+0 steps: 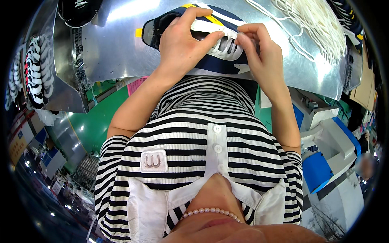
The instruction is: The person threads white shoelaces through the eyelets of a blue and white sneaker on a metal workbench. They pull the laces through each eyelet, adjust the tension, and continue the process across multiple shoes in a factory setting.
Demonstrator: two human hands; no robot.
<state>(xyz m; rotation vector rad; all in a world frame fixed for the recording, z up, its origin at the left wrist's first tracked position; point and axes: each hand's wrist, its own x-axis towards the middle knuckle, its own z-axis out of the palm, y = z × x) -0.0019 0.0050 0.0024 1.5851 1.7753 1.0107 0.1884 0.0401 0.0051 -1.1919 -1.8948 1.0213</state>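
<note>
A navy sneaker (212, 66) with white and yellow trim lies on the metal table (111, 50), its dark-lined opening toward the left and its toe toward the right. White shoelace (222, 49) crosses its eyelets over the tongue. My left hand (182, 46) grips the shoe by the ankle opening, forefinger reaching over the far side and thumb pressed near the lacing. At the toe end of the laces, my right hand (261, 50) has thumb and forefinger pinched together on the shoelace; the lace tip between those fingers is mostly hidden.
A heap of loose white laces (320, 28) lies on the table at the far right, strands trailing toward the shoe. A black shoe (79, 12) stands at the far left. Several shoes (34, 73) hang or stack beyond the left edge. Blue and white equipment (324, 162) stands at right.
</note>
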